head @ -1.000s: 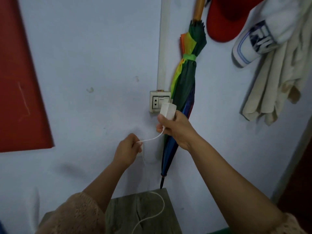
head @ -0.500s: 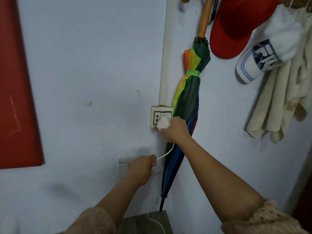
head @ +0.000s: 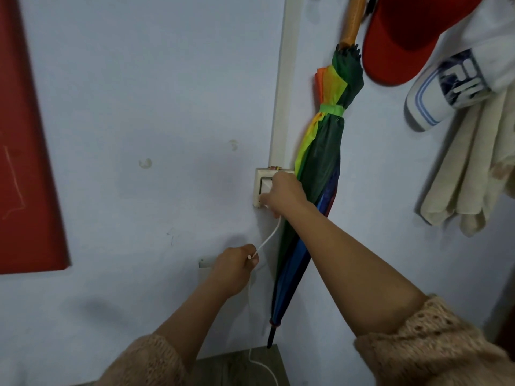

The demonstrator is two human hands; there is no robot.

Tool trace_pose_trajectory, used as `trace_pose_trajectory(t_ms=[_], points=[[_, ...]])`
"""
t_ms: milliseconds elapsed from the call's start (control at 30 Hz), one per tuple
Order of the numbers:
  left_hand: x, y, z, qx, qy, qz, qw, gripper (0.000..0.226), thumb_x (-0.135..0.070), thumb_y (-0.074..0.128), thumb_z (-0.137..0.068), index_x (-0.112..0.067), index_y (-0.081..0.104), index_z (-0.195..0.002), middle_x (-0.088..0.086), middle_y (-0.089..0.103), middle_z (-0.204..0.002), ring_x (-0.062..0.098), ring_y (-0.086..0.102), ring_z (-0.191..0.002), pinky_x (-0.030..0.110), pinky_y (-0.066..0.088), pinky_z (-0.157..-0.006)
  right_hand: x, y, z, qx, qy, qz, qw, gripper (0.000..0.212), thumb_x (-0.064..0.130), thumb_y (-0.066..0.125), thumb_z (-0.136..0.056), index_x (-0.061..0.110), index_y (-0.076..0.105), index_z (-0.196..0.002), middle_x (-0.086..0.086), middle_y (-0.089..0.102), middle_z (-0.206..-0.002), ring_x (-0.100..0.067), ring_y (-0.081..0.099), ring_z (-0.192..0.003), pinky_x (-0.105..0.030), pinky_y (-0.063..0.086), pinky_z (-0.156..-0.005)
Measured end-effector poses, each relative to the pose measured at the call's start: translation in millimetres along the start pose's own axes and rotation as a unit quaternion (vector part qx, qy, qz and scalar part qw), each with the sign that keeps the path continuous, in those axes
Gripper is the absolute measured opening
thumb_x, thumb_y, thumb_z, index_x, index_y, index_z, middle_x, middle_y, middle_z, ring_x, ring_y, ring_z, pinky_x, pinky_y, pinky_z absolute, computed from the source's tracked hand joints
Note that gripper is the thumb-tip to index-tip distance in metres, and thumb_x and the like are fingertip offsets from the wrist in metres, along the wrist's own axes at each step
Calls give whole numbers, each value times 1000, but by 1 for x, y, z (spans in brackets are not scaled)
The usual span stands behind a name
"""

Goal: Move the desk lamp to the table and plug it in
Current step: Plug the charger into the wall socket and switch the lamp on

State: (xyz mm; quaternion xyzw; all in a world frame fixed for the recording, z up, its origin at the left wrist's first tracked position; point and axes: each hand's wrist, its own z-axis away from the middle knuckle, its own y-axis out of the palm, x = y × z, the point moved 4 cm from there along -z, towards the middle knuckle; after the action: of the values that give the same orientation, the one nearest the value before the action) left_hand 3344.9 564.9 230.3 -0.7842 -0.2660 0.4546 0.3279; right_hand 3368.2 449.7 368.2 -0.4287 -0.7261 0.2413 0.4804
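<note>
While your right hand (head: 284,195) covers the white plug (head: 266,186) at the wall socket (head: 257,190), its fingers are curled around the plug and press it against the socket face, so you cannot tell how deep the prongs sit. Your left hand (head: 237,264) is at seven o'clock from the socket, closed in a pinch on the white cord (head: 269,236), which runs taut from the plug down to that hand, then drops slack to the wooden table (head: 237,366) at six o'clock. The lamp itself is out of sight; only its cord and plug show. A folded rainbow umbrella (head: 323,174) hangs just beside the socket at three o'clock, touching or nearly touching your right wrist, so that side is tight. A white cable duct (head: 284,93) rises from the socket toward twelve o'clock. The bare wall from eight to eleven o'clock of the socket is open, up to the red panel (head: 25,151) at nine o'clock. A red cap (head: 404,37), a white cap (head: 451,87) and a cream towel (head: 468,168) hang at one to two o'clock, well apart from both hands.
</note>
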Motion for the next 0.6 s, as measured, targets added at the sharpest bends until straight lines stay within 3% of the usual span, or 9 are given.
trace_pose_trajectory(t_ms=[100, 200, 267, 367, 433, 467, 533, 600], points=[[8, 1, 2, -3, -12, -7, 1000, 17, -20, 50, -93, -10, 61, -84, 9, 65, -77, 19, 56, -69, 24, 34, -61, 4, 1, -5, 17, 24, 4, 1000, 14, 10, 66, -83, 3, 56, -91, -17, 61, -86, -29, 65, -70, -29, 53, -50], [18, 6, 6, 16, -26, 3, 1000, 17, -18, 52, -91, -12, 61, -79, 11, 67, -78, 24, 60, -71, 27, 39, -62, 3, 2, -12, 21, 56, -9, 998, 22, 8, 67, -81, 8, 46, -75, -10, 53, -71, -21, 55, -51, -20, 41, -34], [24, 8, 11, 24, -34, 5, 999, 16, -14, 54, -89, -14, 60, -73, 10, 64, -74, 24, 59, -71, 28, 39, -62, 2, 2, -11, 8, 37, -21, 999, 18, 12, 69, -81, 6, 52, -85, -7, 54, -75, -16, 51, -50, -22, 44, -38], [30, 8, 18, 23, -38, -5, 999, 33, -13, 58, -87, -24, 48, -57, -1, 54, -66, 18, 52, -68, 25, 33, -60, -8, -2, 0, 2, 27, -139, 990, 38, 45, 68, -80, 10, 60, -91, -6, 61, -85, -18, 60, -64, -31, 56, -56], [34, 4, 18, 16, -41, -8, 999, 39, -15, 58, -88, -28, 40, -56, 0, 55, -65, 20, 54, -67, 26, 32, -58, -22, -2, 13, 2, 77, -218, 973, 59, 70, 46, -81, 13, 62, -81, -4, 63, -78, -16, 62, -61, -27, 53, -52], [37, 1, 17, 13, -46, -2, 999, 34, -16, 57, -88, -25, 43, -58, 5, 58, -67, 23, 58, -67, 27, 35, -58, -33, 0, 20, -15, 104, -255, 961, 68, 73, 34, -83, 11, 63, -76, -5, 63, -71, -17, 62, -54, -24, 48, -45], [41, -4, 16, -2, -64, 25, 998, 21, -16, 55, -90, -15, 53, -69, 14, 67, -73, 28, 65, -69, 32, 49, -64, -58, 16, 39, -62, 138, -350, 924, 68, 63, 27, -91, 8, 62, -72, -9, 60, -62, -14, 57, -40, -18, 40, -34], [45, -7, 14, -19, -87, 59, 994, 16, -17, 54, -91, -11, 57, -76, 18, 70, -78, 30, 68, -69, 38, 55, -69, -80, 50, 63, -55, 155, -408, 898, 50, 41, 35, -98, 8, 59, -69, -10, 58, -61, -9, 52, -34, -15, 38, -32]])
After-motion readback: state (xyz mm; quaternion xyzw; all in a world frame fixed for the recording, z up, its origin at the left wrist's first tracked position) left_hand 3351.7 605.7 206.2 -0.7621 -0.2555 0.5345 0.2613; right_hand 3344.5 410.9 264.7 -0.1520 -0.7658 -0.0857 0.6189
